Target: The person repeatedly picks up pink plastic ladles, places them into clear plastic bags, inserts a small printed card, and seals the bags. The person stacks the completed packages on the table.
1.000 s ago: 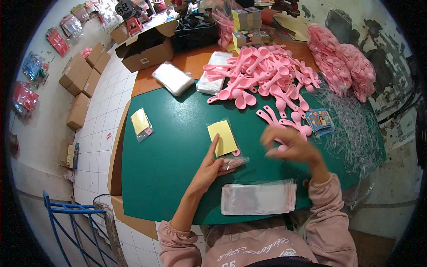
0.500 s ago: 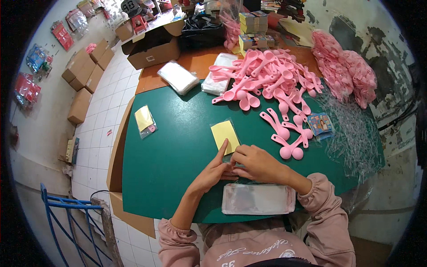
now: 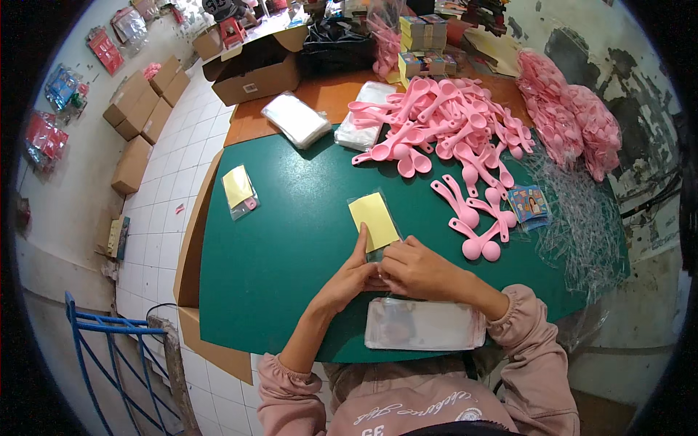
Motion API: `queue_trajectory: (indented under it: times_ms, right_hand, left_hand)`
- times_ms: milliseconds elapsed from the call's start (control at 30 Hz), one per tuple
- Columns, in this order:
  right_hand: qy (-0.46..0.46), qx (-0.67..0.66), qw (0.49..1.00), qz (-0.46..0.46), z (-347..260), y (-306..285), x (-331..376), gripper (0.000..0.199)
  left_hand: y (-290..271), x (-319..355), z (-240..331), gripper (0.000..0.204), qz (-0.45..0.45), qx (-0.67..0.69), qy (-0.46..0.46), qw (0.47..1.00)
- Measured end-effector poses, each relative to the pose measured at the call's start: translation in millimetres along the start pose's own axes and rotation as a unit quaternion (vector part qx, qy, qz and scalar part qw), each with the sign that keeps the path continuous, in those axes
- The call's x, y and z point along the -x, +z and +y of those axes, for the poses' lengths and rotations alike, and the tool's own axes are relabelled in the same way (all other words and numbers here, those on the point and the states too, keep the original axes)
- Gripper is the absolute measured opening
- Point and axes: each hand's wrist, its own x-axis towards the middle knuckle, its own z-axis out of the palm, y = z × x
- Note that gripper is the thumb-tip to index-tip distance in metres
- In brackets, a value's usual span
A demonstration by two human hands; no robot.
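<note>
A clear plastic bag [image 3: 375, 256] with a yellow card [image 3: 374, 224] in it lies on the green table in front of me. My left hand [image 3: 354, 275] holds the bag's near end, its index finger stretched onto the card's near left corner. The fingers of my right hand [image 3: 420, 269] are pinched together at the bag's near right end, touching the left fingertips; the exact grip is hidden. Close below my hands is a stack of clear plastic bags [image 3: 425, 323]. At the left lies another bag [image 3: 239, 192] with a yellow card and a pink piece showing.
Pink measuring spoons [image 3: 443, 109] are heaped at the back, with several more [image 3: 476, 225] nearer me. Beside them lie blue printed cards [image 3: 528, 204] and crumpled clear plastic [image 3: 582, 232]. White bag stacks [image 3: 296, 120], an open carton [image 3: 258, 76] and card bundles [image 3: 423, 43] stand farther back.
The left index finger has slid from the middle of the yellow card to its near left corner. The right fingers have curled in closer on the bag's near end.
</note>
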Motion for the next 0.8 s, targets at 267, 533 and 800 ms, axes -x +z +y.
queue_trajectory:
  times_ms: [267,533,800]
  right_hand:
    - [0.263,-0.317,0.907,0.084,80,-132,76,0.010]
    - [0.557,0.278,0.782,-0.021,128,-187,158,0.029]
    - [0.159,-0.146,0.976,-0.019,30,-12,21,0.036]
  left_hand:
    - [8,7,16,0.060,-0.004,0.011,-0.025,1.000]
    - [12,3,21,0.033,-0.048,-0.043,-0.052,0.997]
    - [-1,5,15,0.013,-0.068,0.072,-0.002,0.995]
